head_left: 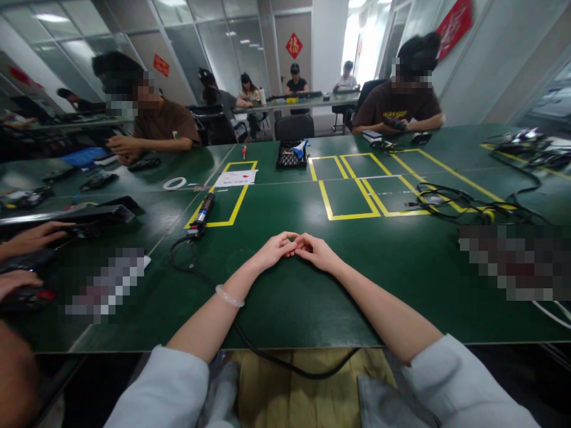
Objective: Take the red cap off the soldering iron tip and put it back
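My left hand [274, 249] and my right hand [316, 251] meet over the middle of the green table [285, 315], fingers curled inward and fingertips touching. No object shows between them. A pale bangle [229, 296] circles my left wrist. To the left of my hands lies a black cylindrical electric screwdriver [204, 211], partly inside a yellow-taped rectangle. Its black cable [209, 279] runs under my left forearm and hangs in a loop below the table's front edge. A white sheet of paper [235, 178] lies at the far end of that rectangle.
Further back are a black tray [291, 156] with a blue-and-white item, a red-handled tool [244, 151] and a roll of white tape [174, 183]. Tangled black cables [450, 202] lie at right. A co-worker's hands [33, 244] are at left; two people sit opposite.
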Demonstrator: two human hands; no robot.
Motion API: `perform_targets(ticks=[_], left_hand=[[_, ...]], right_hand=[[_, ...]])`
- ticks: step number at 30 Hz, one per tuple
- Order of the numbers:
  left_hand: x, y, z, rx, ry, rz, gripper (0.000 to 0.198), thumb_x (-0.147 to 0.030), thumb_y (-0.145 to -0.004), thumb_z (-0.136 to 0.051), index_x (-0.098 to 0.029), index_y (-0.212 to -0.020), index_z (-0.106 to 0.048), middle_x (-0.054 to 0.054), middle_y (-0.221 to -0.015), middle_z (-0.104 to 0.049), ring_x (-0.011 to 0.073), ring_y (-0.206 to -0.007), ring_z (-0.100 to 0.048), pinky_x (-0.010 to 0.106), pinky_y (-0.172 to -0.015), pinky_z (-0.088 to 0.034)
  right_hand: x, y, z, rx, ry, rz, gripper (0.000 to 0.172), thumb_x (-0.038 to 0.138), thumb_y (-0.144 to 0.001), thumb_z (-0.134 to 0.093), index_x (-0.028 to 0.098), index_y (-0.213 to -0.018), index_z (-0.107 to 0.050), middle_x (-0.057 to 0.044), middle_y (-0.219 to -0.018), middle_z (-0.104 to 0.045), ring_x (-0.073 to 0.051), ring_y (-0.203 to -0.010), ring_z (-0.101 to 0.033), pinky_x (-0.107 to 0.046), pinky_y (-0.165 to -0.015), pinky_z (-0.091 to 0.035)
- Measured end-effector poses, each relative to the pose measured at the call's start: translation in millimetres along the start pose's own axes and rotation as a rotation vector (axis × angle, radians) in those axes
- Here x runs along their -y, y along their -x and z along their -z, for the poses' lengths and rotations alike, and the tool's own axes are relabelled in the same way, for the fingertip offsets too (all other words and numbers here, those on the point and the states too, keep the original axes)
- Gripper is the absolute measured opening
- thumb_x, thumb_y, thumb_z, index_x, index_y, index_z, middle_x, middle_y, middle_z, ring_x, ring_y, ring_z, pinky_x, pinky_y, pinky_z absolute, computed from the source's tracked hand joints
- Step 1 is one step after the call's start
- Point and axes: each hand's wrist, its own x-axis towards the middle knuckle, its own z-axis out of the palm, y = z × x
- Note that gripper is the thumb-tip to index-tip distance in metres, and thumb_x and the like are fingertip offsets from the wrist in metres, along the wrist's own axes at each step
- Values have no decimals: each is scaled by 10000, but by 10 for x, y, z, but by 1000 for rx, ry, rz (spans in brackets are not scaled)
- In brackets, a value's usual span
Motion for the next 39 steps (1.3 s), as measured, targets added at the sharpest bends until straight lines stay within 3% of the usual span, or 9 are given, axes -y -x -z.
perform_targets(ticks=[7,10,17,21,26,30,34,37,39], left_hand=[[97,4,28,-65,75,41,409,-517,-864,-509,-133,-990,-576,33,-780,-621,107,-666,-563,263,-688,-463],[119,4,31,-42,69,29,355,-483,-841,-570,-136,-914,-570,37,-790,-630,110,-692,-572,265,-705,-462],[135,29,14,-30,48,-62,316,-387,-787,-666,-146,-956,-550,3,-793,-593,100,-700,-553,252,-696,-442],[106,45,6,-27,11,-118,289,-338,-776,-680,-146,-952,-554,8,-849,-585,92,-722,-541,234,-692,-426],[92,43,-24,-77,-44,-144,277,-300,-742,-701,-150,-905,-534,17,-873,-592,98,-744,-549,246,-725,-434],[127,21,17,-71,-37,-113,357,-347,-757,-693,-151,-1007,-529,44,-935,-603,123,-807,-582,268,-744,-461],[156,-7,299,-194,-162,-128,436,-428,-822,-605,-159,-1156,-530,76,-1031,-614,159,-920,-599,312,-825,-477],[181,27,725,-403,-427,-137,425,-416,-842,-545,-161,-1182,-539,98,-1140,-596,195,-1040,-578,365,-939,-449],[214,98,1083,-564,-726,-76,439,-399,-832,-532,-163,-1202,-543,119,-1242,-548,236,-1136,-533,408,-1006,-406]], right_hand=[[31,8,9,-63,19,-10,167,296,-856,-579,179,-975,-570,8,-774,-612,-106,-643,-545,-230,-639,-438],[27,10,7,-87,42,-7,158,303,-863,-568,184,-965,-573,20,-735,-590,-102,-617,-528,-224,-615,-424],[-19,-6,-6,-119,-32,-57,264,353,-848,-589,182,-1042,-543,6,-784,-623,-110,-645,-547,-243,-642,-445],[-44,-26,-9,-135,-12,-61,216,379,-844,-590,170,-901,-583,1,-757,-605,-113,-646,-528,-246,-631,-438],[-59,-45,-10,-134,-22,-79,221,323,-785,-648,164,-927,-590,8,-743,-586,-112,-632,-515,-245,-614,-432],[-54,-49,3,-115,1,-101,182,301,-782,-637,166,-895,-592,24,-688,-559,-109,-602,-492,-240,-589,-409],[-46,-46,12,-106,3,-109,179,272,-774,-633,172,-910,-574,35,-675,-541,-106,-594,-483,-239,-594,-402],[-48,-45,11,-88,2,-107,174,261,-779,-624,173,-917,-564,37,-682,-539,-104,-596,-479,-239,-603,-400],[-48,-45,11,-78,10,-106,169,253,-782,-622,171,-918,-564,37,-686,-537,-103,-596,-478,-240,-605,-398]])
